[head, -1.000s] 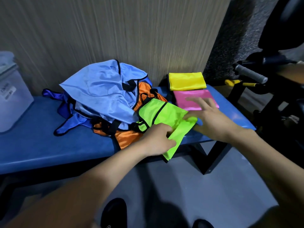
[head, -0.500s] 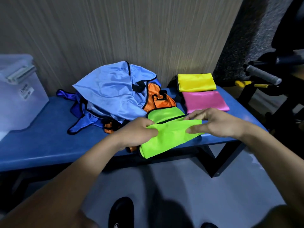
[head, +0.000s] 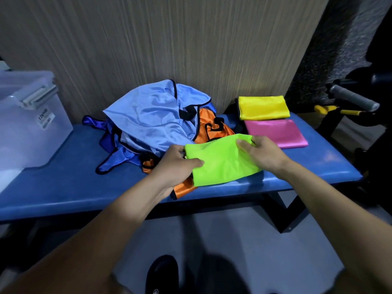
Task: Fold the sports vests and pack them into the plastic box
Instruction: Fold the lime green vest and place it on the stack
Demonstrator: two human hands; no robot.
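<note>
Green vest folded flat at frame centre on blue bench, pinched at its left edge by left hand, at its upper right corner by right hand. Behind: unfolded heap of light-blue vest over orange vest. Right of centre, folded pink vest, then yellow vest. Far left, plastic box.

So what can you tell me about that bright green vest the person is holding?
The green vest is a neon lime, smooth, slightly shiny fabric, folded into a rough rectangle with no trim showing. It lies at the front of the blue bench, its left part over the orange vest of the unfolded pile. The left hand pinches its left edge and the right hand grips its upper right corner. The pink folded vest lies just behind it to the right.
</note>
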